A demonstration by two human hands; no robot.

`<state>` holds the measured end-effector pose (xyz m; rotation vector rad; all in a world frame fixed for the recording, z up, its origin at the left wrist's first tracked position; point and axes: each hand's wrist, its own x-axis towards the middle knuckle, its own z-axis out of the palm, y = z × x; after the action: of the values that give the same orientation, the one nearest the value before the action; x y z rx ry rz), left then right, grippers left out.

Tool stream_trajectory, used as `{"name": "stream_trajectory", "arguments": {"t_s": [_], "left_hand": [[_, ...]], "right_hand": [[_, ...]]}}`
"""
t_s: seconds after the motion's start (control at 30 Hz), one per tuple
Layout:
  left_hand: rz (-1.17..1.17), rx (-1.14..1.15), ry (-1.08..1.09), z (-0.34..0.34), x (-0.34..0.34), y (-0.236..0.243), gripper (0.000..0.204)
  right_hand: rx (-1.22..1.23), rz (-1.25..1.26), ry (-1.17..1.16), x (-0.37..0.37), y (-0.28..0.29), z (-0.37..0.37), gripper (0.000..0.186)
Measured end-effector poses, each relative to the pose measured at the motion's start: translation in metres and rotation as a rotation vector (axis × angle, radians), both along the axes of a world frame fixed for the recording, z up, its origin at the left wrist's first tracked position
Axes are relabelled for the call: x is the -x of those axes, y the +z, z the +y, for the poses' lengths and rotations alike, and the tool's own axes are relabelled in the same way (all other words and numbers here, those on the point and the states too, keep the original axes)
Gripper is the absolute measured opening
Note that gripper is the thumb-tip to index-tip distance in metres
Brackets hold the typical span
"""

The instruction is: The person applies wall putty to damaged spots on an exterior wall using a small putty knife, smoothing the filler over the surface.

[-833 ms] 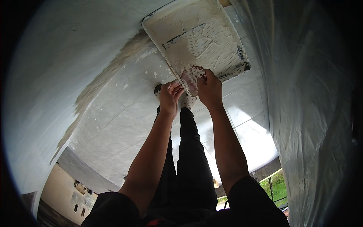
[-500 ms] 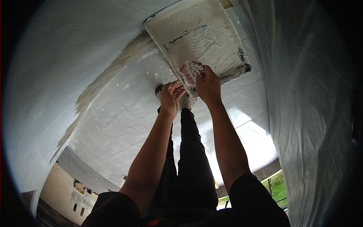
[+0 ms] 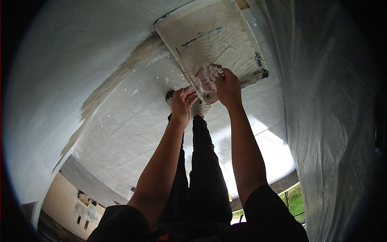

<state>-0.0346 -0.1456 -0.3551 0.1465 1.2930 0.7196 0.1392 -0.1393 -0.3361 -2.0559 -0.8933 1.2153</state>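
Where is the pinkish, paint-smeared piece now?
The pinkish piece is in the right hand, above and slightly right of the head view's centre, at the lower end of the paint tray.

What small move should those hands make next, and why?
Perhaps the right hand should scrape the reddish piece against the near corner of the tray: whitish clumps coat it, that corner is close, and the left hand is beside it.

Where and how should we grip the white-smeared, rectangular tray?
Probably by the raised left rim of the tray, from the left, thumb on top: that long edge lies clear of the right hand, while the inside is thickly smeared.
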Motion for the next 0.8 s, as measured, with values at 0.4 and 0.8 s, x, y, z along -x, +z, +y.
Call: {"name": "stream_trajectory", "arguments": {"t_s": [0.4,0.8], "left_hand": [[0.017,-0.005,0.001,0.002,0.002,-0.004,0.050],[0.057,-0.019,-0.007,0.000,-0.003,-0.001,0.045]], "right_hand": [[-0.072,-0.122,0.100,0.021,0.009,0.008,0.025],[-0.031,-0.156,0.065,0.015,-0.005,0.016,0.024]]}}
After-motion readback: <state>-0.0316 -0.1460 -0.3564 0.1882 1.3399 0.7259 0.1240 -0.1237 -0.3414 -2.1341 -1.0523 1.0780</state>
